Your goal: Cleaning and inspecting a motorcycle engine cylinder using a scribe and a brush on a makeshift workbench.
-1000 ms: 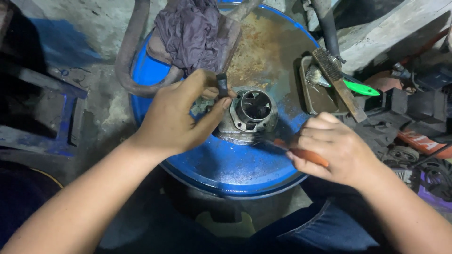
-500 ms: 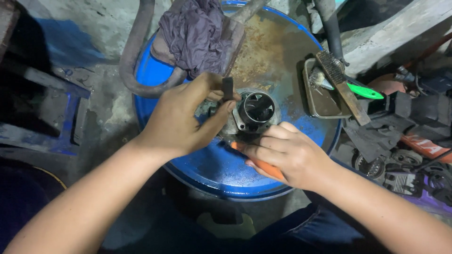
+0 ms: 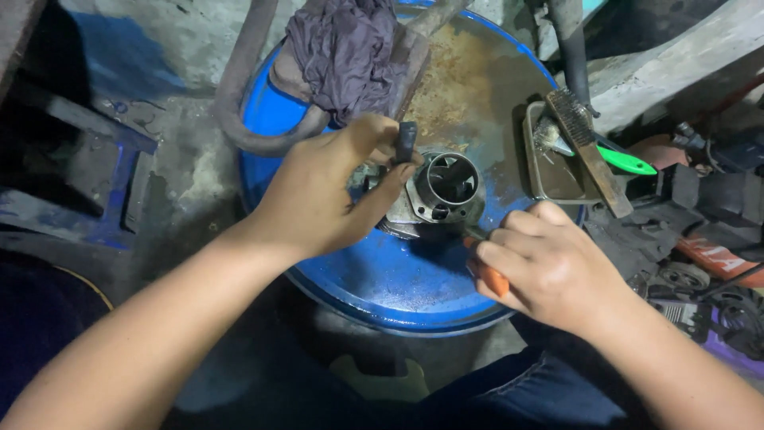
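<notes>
Your left hand (image 3: 318, 195) clamps the engine cylinder (image 3: 442, 191) mid-drum (image 3: 374, 279), bore upward; your right hand (image 3: 549, 267), at its five o'clock, grips an orange-handled tool (image 3: 493, 279) pointing toward eleven.

Cylinder part (image 3: 446, 191): dull grey cast metal, greasy. Drum lid (image 3: 398, 279): blue painted metal, glossy, w/ rough rust patch. Tool handle (image 3: 492, 277): smooth orange plastic. Rag (image 3: 346, 52): crumpled dark cloth, matt. Brush (image 3: 587, 151): worn wood
</notes>
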